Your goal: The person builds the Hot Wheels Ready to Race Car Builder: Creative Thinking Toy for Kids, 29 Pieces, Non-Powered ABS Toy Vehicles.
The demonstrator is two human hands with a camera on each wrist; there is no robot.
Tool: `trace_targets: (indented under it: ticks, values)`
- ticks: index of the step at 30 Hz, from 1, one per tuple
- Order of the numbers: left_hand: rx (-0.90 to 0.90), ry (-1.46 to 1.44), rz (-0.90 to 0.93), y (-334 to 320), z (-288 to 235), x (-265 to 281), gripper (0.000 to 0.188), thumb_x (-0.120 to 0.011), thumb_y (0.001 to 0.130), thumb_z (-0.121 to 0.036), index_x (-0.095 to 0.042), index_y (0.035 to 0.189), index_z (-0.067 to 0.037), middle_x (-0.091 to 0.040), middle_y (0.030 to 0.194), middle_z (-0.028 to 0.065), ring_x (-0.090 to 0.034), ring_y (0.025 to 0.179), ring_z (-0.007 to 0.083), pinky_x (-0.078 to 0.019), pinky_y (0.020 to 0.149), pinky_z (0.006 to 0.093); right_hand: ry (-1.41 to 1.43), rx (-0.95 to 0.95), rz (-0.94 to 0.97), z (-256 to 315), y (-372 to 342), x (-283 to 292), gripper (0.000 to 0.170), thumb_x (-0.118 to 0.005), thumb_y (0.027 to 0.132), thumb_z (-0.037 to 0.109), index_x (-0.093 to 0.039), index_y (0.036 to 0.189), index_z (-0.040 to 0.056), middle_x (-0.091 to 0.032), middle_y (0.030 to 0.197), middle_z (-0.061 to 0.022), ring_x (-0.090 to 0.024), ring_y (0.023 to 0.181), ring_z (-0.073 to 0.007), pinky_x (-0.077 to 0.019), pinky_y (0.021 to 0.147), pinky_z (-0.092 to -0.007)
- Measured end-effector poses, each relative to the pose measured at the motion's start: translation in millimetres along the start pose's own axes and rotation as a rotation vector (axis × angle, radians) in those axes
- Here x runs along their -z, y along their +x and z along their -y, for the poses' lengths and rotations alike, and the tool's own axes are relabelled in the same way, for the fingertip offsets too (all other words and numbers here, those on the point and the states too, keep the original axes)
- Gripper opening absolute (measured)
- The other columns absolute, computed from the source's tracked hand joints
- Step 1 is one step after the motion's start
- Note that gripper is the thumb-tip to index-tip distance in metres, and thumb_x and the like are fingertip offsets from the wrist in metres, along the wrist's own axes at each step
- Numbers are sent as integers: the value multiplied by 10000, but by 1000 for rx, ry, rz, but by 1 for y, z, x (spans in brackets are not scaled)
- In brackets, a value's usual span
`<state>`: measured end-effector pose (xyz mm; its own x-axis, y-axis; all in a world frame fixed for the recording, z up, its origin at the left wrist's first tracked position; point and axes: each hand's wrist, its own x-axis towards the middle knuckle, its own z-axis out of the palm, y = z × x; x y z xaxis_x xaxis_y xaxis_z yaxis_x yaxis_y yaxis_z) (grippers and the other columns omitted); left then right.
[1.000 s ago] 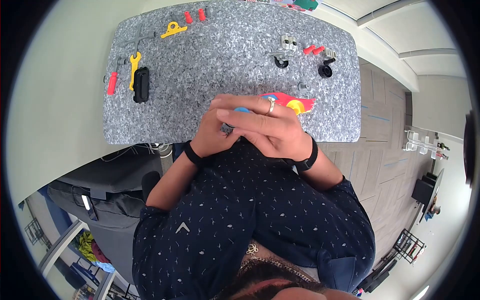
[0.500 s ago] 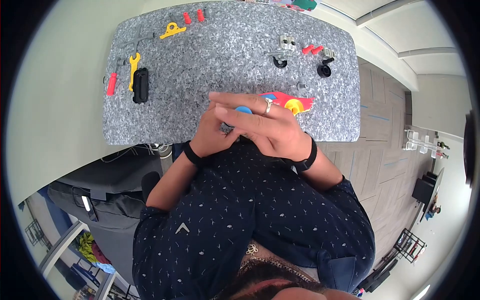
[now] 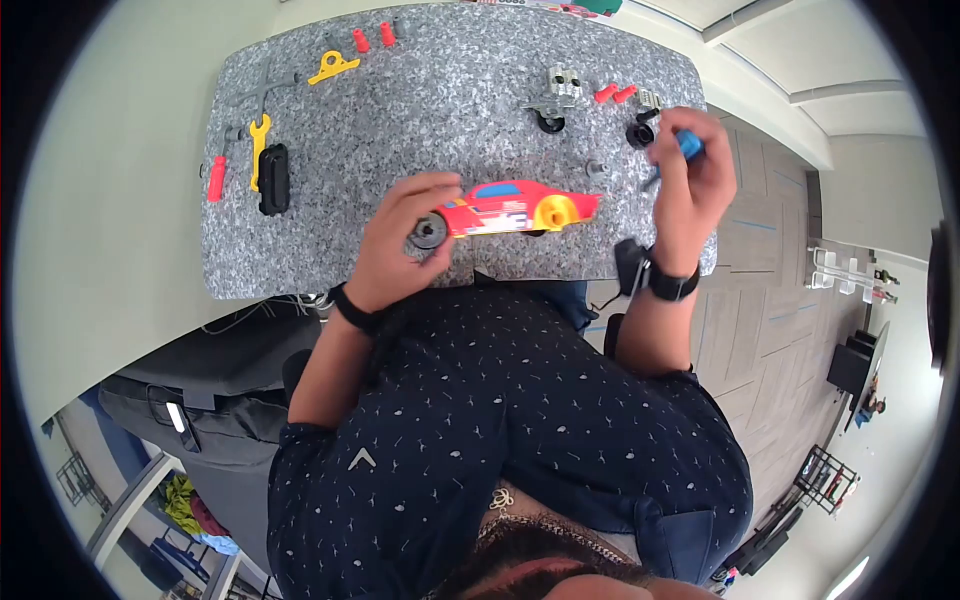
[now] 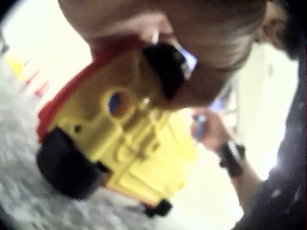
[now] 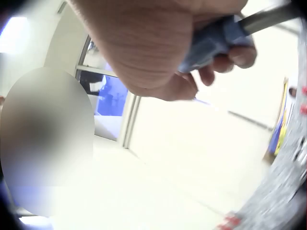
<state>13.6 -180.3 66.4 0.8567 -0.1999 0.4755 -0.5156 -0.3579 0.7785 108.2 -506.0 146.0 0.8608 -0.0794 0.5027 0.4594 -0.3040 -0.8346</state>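
Observation:
A red toy car [image 3: 510, 205] with a blue window is tilted on its side near the table's front edge. My left hand [image 3: 395, 240] grips its left end, fingers and thumb around a black wheel [image 3: 429, 232]. At the other end, a yellow wheel-shaped part [image 3: 553, 213] shows no black tyre. The left wrist view shows the car's yellow underside [image 4: 139, 153] and another black wheel [image 4: 67, 163]. Over the table's right side, my right hand [image 3: 690, 190] holds a screwdriver [image 3: 688, 145] by its blue handle. Its metal shaft [image 5: 268, 18] sticks out past the fingers in the right wrist view.
A small black wheel [image 3: 640, 135], red pieces [image 3: 615, 94] and a grey block [image 3: 564, 82] lie at the back right. On the left are a yellow wrench [image 3: 259, 150], a black tray-like part [image 3: 274, 180] and a red-handled tool [image 3: 216, 178]. A yellow bracket [image 3: 333, 67] sits farther back.
The hands, together over the car before, have parted. The right hand has swung right with the screwdriver; the left has shifted slightly left, and the car now shows its side.

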Motion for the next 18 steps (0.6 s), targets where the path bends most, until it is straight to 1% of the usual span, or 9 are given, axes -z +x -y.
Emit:
trace_targets:
  ticks: [2, 4, 5, 8, 9, 11, 12, 15, 18]
  values:
    - [30, 73, 33, 4, -3, 19, 664, -791, 833, 67, -686, 1474, -72, -713, 1469, 148, -691, 1359, 365, -553, 1135, 458, -557, -78, 44, -30, 17, 24, 372, -888, 961, 225, -755, 1241, 19, -772, 1072, -152, -745, 964, -255, -590, 868, -406]
    - [6, 238, 135, 12, -4, 43, 741, -767, 816, 73, -658, 1533, -80, -706, 1482, 149, -681, 1339, 376, -542, 1147, 457, -867, -66, 124, -108, 16, 54, 496, -949, 895, 291, -755, 1267, 26, -793, 1133, -183, -766, 1009, -349, -601, 904, -457]
    - [-2, 324, 184, 15, -5, 50, 779, -755, 808, 75, -645, 1562, -84, -702, 1488, 149, -676, 1328, 381, -537, 1152, 457, -885, -96, 131, -129, 13, 58, 570, -971, 862, 319, -748, 1303, 33, -810, 1191, -199, -770, 1096, -414, -600, 948, -509]
    - [161, 353, 376, 19, -12, 54, 822, -733, 806, 69, -611, 1603, -90, -681, 1494, 144, -647, 1302, 382, -523, 1161, 466, -893, -179, 148, -153, 9, 54, 612, -982, 847, 331, -731, 1314, 26, -809, 1225, -202, -775, 1136, -401, -603, 966, -506]
    - [126, 412, 375, 20, -13, 52, 822, -736, 810, 64, -604, 1607, -91, -678, 1485, 144, -642, 1293, 380, -521, 1157, 472, -916, -221, 161, -159, 10, 51, 656, -1001, 820, 348, -722, 1308, 10, -807, 1260, -212, -773, 1178, -397, -603, 977, -503]
    - [52, 527, 371, 24, -15, 44, 823, -742, 818, 54, -592, 1614, -92, -671, 1468, 145, -631, 1274, 376, -519, 1149, 484, -916, -267, 170, -165, 11, 46, 655, -1004, 813, 339, -720, 1303, 9, -810, 1226, -211, -772, 1156, -404, -605, 974, -507]
    - [69, 538, 381, 26, -17, 42, 816, -759, 825, 37, -591, 1613, -92, -669, 1462, 141, -628, 1285, 372, -520, 1146, 487, -916, -291, 175, -167, 12, 45, 655, -1005, 809, 334, -719, 1301, 9, -812, 1209, -210, -772, 1145, -407, -606, 973, -509]
    - [108, 571, 402, 27, -19, 40, 791, -818, 843, -30, -595, 1599, -89, -673, 1437, 129, -627, 1298, 364, -527, 1129, 494, -889, -161, 133, -171, 7, 51, 606, -977, 831, 274, -736, 1331, 31, -793, 1183, -191, -772, 1066, -399, -614, 950, -487]
    - [124, 603, 399, 27, -19, 36, 757, -883, 841, -126, -619, 1548, -84, -697, 1402, 115, -645, 1275, 358, -533, 1092, 492, -628, -122, 73, -121, 0, 42, 559, -935, 856, 188, -751, 1365, 50, -754, 1190, -144, -763, 1002, -323, -612, 929, -430]
